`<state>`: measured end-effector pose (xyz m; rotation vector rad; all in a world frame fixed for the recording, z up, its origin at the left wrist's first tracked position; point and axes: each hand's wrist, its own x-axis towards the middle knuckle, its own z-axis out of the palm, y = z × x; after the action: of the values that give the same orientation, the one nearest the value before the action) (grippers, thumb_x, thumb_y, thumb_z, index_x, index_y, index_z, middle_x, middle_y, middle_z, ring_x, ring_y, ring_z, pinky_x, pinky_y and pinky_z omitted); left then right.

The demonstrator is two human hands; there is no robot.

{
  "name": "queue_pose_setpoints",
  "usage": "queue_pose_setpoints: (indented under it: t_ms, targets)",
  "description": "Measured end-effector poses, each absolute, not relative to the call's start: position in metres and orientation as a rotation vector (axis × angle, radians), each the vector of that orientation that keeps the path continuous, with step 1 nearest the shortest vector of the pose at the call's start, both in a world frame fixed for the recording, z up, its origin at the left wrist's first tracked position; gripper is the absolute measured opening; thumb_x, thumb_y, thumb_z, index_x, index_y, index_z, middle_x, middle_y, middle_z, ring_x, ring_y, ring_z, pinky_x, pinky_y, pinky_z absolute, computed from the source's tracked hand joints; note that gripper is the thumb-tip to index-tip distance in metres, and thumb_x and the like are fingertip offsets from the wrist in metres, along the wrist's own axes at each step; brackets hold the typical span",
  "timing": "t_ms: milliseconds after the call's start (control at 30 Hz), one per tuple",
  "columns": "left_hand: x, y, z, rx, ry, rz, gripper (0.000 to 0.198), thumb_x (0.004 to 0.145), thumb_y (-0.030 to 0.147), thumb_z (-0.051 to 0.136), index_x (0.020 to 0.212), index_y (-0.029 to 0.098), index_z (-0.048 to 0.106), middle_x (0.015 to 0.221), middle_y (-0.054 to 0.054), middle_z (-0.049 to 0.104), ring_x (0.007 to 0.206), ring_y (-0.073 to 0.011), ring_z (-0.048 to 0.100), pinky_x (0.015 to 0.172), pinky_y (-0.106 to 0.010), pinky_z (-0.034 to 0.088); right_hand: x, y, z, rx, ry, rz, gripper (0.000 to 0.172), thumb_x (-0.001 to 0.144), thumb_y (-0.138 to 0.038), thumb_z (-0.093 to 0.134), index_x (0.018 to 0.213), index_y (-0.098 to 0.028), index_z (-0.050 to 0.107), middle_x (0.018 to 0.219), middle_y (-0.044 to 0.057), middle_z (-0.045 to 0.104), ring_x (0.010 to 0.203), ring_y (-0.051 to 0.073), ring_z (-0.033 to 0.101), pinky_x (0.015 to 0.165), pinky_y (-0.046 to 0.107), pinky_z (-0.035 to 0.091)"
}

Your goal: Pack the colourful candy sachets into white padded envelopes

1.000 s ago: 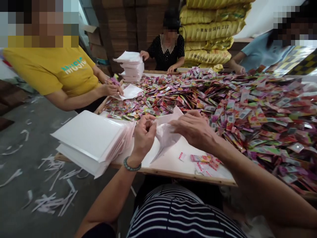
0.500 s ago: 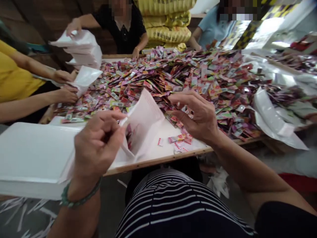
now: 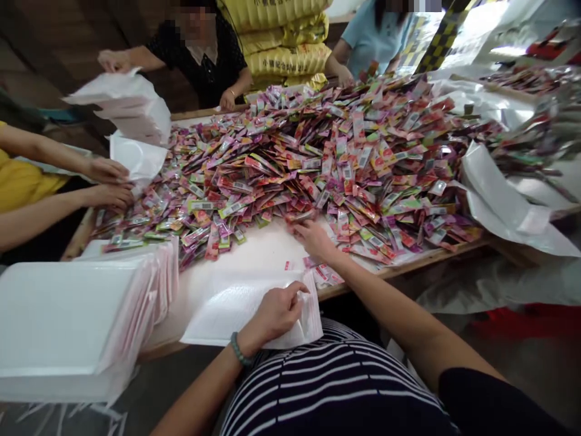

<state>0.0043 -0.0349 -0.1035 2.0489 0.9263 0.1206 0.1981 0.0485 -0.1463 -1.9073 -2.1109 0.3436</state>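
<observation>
My left grip (image 3: pixel 279 312) holds one white envelope (image 3: pixel 222 306), contents unseen, beneath it at the tabletop (image 3: pixel 267 245) edge; my right grip (image 3: pixel 313 239) touches sachets (image 3: pixel 301 216), hold uncertain, with a large heap (image 3: pixel 336 157) remaining loose beyond it and stacked envelopes (image 3: pixel 63 315) left of my left grip.

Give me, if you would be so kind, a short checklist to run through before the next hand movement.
1. Left hand on the white mailer: ok, it is over the mailer's right part.
2. Right hand at the packet heap: ok, fingertips at its near edge.
3. Packet held in the right hand: cannot tell.
4. White mailer wholly on the table: not ok, it juts past the near edge.
5. Mailer stack apart from that mailer: ok, it stands to its left.
6. Yellow-sleeved co-worker's hand apart from both: ok, it is at another mailer, farther left.
</observation>
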Motion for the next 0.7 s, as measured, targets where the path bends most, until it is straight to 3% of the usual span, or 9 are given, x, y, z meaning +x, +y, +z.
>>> queue_pose_setpoints:
  t_ms: [167,300,400,500,567,700]
  targets:
    - [-0.012,-0.022,-0.077,1.969,0.925,0.176,0.040,0.085,0.032,0.052,0.123,0.021,0.057,0.066,0.004,0.060,0.059,-0.0136,0.053,0.057,-0.023,0.037,0.172,0.059,-0.132,-1.562,-1.912,0.912,0.040,0.090,-0.022,0.057,0.130,-0.018,0.059,0.107,0.007,0.071,0.085,0.016,0.065,0.080,0.026,0.048]
    - [-0.025,0.026,-0.063,2.135,1.393,0.243,0.025,0.087,0.027,0.049,0.104,0.020,0.067,0.069,-0.002,0.066,0.066,-0.0181,0.060,0.063,-0.027,0.040,0.198,0.062,-0.126,-1.614,-1.829,0.600,0.031,0.092,-0.021,0.051,0.118,-0.017,0.067,0.112,0.009,0.070,0.099,0.019,0.063,0.089,0.030,0.045]
    - [-0.012,0.070,-0.071,2.212,1.656,0.120,0.020,0.084,0.019,0.052,0.092,0.018,0.070,0.083,-0.009,0.072,0.082,-0.0239,0.065,0.073,-0.031,0.043,0.209,0.069,-0.126,-1.737,-2.055,0.389,0.044,0.083,-0.018,0.063,0.126,-0.014,0.061,0.118,0.014,0.067,0.110,0.024,0.057,0.096,0.035,0.041]
    - [0.019,0.099,-0.091,2.162,1.725,0.100,0.030,0.087,0.038,0.053,0.088,0.014,0.070,0.094,-0.017,0.072,0.092,-0.0294,0.066,0.077,-0.034,0.045,0.203,0.070,-0.130,-1.751,-2.221,0.459,0.039,0.080,-0.015,0.065,0.119,-0.013,0.066,0.113,0.014,0.068,0.105,0.022,0.059,0.093,0.032,0.042]
    - [0.038,0.108,-0.105,2.126,1.686,0.141,0.034,0.086,0.044,0.055,0.091,0.013,0.070,0.096,-0.017,0.072,0.094,-0.0290,0.065,0.077,-0.033,0.045,0.199,0.066,-0.134,-1.723,-2.199,0.537,0.033,0.081,-0.012,0.060,0.113,-0.016,0.068,0.109,0.010,0.070,0.100,0.020,0.061,0.089,0.028,0.043]
    - [0.045,0.112,-0.123,2.086,1.625,0.121,0.023,0.080,0.035,0.064,0.090,0.015,0.069,0.093,-0.011,0.073,0.087,-0.0234,0.065,0.071,-0.029,0.044,0.210,0.051,-0.138,-1.769,-1.992,0.604,0.024,0.083,-0.015,0.056,0.100,-0.017,0.072,0.098,0.007,0.073,0.091,0.019,0.064,0.080,0.026,0.044]
